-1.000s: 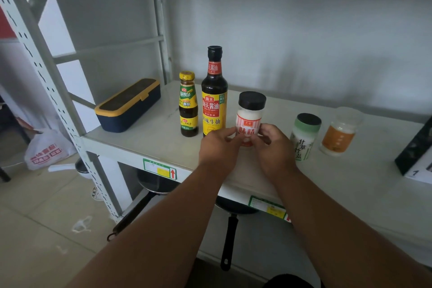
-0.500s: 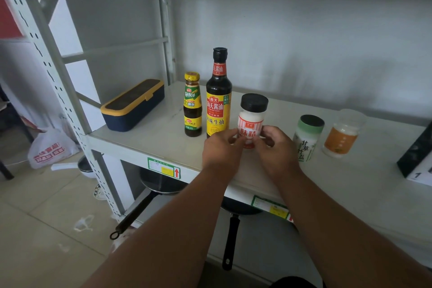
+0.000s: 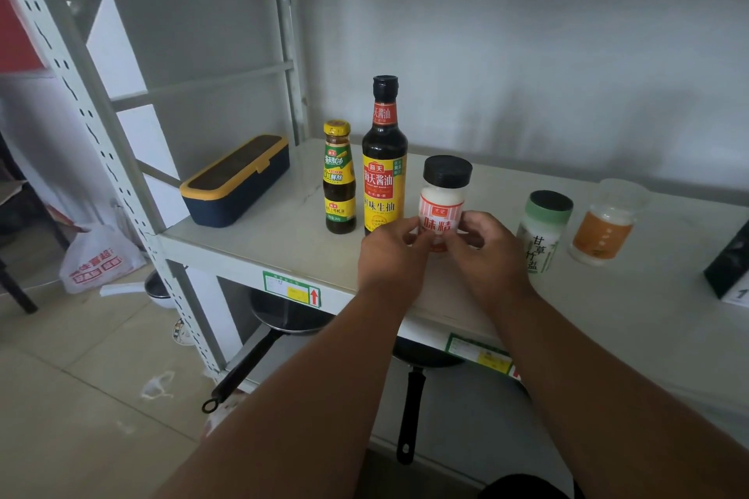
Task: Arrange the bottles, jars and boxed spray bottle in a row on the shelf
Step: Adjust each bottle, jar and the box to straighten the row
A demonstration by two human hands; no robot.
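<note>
A white jar with a black cap and red label [image 3: 444,198] stands upright on the shelf [image 3: 283,239]. My left hand [image 3: 391,255] and my right hand [image 3: 488,251] pinch its lower part from either side. Left of it stand a tall dark soy sauce bottle [image 3: 384,158] and a shorter sauce bottle with a yellow cap [image 3: 339,178]. To the right are a green-capped jar [image 3: 543,231] and a clear-capped jar with an orange label [image 3: 606,223]. A dark box [image 3: 729,267] shows at the right edge, cut off by the frame.
A navy container with a yellow rim [image 3: 237,180] lies at the shelf's left end. Two black pans [image 3: 283,316] hang out from the lower shelf. A white plastic bag [image 3: 97,259] sits on the floor left of the perforated upright post [image 3: 101,142].
The white jar now stands a little closer to the tall soy sauce bottle, with both hands still on it. The camera has shifted slightly.
</note>
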